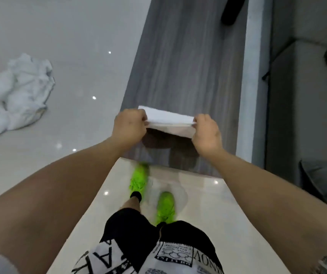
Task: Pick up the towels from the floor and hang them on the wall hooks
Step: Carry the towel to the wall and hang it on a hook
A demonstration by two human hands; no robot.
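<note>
Over the grey wood-grain panel (pixel 178 62), near its lower edge: a white towel (pixel 168 118) is held stretched between 2 hands.
Left hand (pixel 130 125): fingers curled, pinching the towel's left end.
Right hand (pixel 206 132): fingers curled, pinching the towel's right end.
Held towel: folded into a flat band, level between the hands, off the floor; its lower fold looks shaded.
Second towel: a crumpled white pile of towels (pixel 14 93) lies on the glossy pale floor (pixel 79 36), toward the left edge of the view, well apart from the hands.
Person: stands on the floor just below the panel's lower edge, in 2 bright green shoes (pixel 165 206) and black-and-white printed shorts (pixel 144 248).
Right side: a grey sofa (pixel 306 56) runs beside the panel.
Panel's top edge: a dark object (pixel 231 10), too blurred to identify.
</note>
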